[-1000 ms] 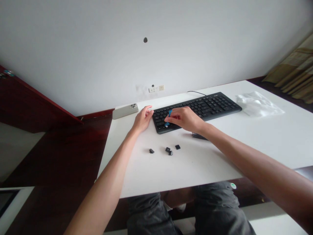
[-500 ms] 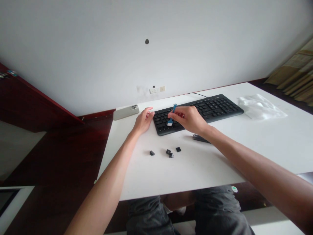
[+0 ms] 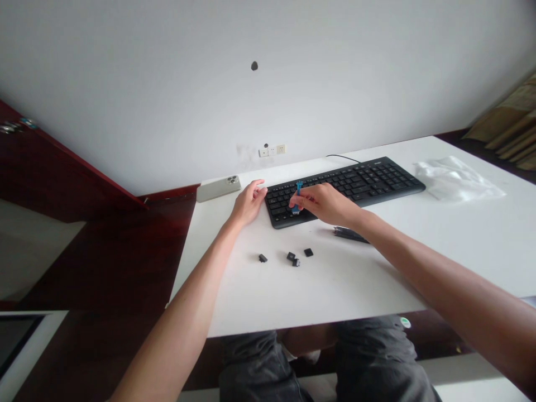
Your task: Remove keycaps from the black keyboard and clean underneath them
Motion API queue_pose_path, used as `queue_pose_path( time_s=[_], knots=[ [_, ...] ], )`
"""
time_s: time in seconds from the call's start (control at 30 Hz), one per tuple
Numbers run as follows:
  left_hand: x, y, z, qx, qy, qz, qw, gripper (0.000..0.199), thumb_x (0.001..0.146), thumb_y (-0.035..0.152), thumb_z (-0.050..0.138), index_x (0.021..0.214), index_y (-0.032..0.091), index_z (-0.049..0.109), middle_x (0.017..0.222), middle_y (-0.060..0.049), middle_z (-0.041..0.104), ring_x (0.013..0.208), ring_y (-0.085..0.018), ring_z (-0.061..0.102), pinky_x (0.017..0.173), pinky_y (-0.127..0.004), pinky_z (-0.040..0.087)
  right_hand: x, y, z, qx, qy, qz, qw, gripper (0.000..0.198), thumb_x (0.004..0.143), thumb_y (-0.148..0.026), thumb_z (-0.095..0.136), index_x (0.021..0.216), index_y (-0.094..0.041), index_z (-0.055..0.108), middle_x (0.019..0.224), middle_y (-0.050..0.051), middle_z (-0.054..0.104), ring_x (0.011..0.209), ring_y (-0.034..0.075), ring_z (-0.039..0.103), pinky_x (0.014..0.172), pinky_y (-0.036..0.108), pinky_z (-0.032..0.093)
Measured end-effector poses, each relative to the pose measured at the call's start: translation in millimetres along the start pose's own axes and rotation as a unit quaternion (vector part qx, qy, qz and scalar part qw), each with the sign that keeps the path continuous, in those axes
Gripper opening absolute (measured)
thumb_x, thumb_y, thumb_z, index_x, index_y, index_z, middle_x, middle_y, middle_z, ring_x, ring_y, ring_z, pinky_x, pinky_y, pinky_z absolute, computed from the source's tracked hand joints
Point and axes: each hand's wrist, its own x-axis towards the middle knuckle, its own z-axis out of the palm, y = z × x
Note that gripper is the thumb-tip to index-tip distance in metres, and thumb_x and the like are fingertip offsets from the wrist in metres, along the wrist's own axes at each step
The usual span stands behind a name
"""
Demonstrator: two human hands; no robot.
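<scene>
A black keyboard (image 3: 385, 181) lies at a slant on the white table. My right hand (image 3: 329, 202) pinches a small blue brush (image 3: 299, 186) over the keyboard's left part, its pale bristles pointing down at the keys. My left hand (image 3: 248, 204) rests against the keyboard's left end, fingers apart and slightly curled, holding nothing. In front of the keyboard lie several loose black keycaps, among them one at the left (image 3: 263, 258) and a flat square keycap (image 3: 309, 252). A slim dark object (image 3: 349, 234), partly hidden, lies beneath my right forearm.
A phone (image 3: 218, 188) lies face down left of the keyboard. Crumpled clear plastic (image 3: 458, 178) sits to the right. The keyboard's cable (image 3: 343, 157) runs behind it, near wall sockets (image 3: 272, 151). My legs are under the table's front edge.
The brush in my right hand has turned and shifted slightly over the left keys, with less of its bristles showing. My left hand stays by the keyboard's end. The whole view has shifted a little.
</scene>
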Motion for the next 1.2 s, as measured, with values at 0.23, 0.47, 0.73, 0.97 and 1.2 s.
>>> queue_pose_path(
  time_s=[0.23,0.47,0.73,0.97,1.2],
  knots=[
    [-1,2,-1,-0.005,-0.005,-0.001,1.000,0.056,0.105,0.062,0.051,0.142,0.021,0.062,0.124,-0.012,0.076,0.110,-0.027,0.072,0.102,-0.041,0.052,0,0,2,0.036,0.028,0.004,0.999,0.041,0.108,-0.045,0.051,0.100,-0.020,0.083,0.091,0.004,0.081,0.066,0.015,0.062,0.068,0.030,0.043],
    [-1,1,0,-0.006,-0.004,-0.002,1.000,0.054,0.105,0.060,0.051,0.142,0.021,0.062,0.122,-0.012,0.076,0.110,-0.027,0.072,0.103,-0.042,0.053,-1,0,6,0.020,0.009,-0.016,1.000,0.039,0.106,-0.046,0.055,0.098,-0.019,0.082,0.086,0.005,0.079,0.062,0.015,0.059,0.062,0.031,0.042],
    [0,2,0,-0.001,-0.005,-0.003,1.000,0.052,0.105,0.058,0.052,0.141,0.021,0.062,0.121,-0.011,0.077,0.110,-0.027,0.072,0.103,-0.042,0.053,0,3,11,0.037,-0.041,-0.056,0.997,0.036,0.107,-0.040,0.054,0.103,-0.017,0.082,0.099,0.008,0.083,0.078,0.019,0.072,0.070,0.031,0.049],
    [0,0,0,0.001,-0.005,-0.002,1.000,0.053,0.105,0.058,0.052,0.142,0.022,0.062,0.124,-0.011,0.077,0.109,-0.027,0.073,0.102,-0.041,0.053,0,2,11,0.007,-0.007,-0.085,0.996,0.038,0.109,-0.040,0.053,0.101,-0.017,0.082,0.103,0.009,0.082,0.077,0.018,0.069,0.073,0.032,0.048],
    [0,1,0,-0.002,-0.004,-0.004,1.000,0.050,0.105,0.053,0.052,0.142,0.021,0.062,0.118,-0.011,0.076,0.106,-0.027,0.073,0.101,-0.041,0.053,-1,-3,14,0.029,-0.020,-0.065,0.997,0.035,0.107,-0.037,0.055,0.105,-0.018,0.085,0.114,0.008,0.083,0.071,0.017,0.067,0.069,0.033,0.048]
  ],
)
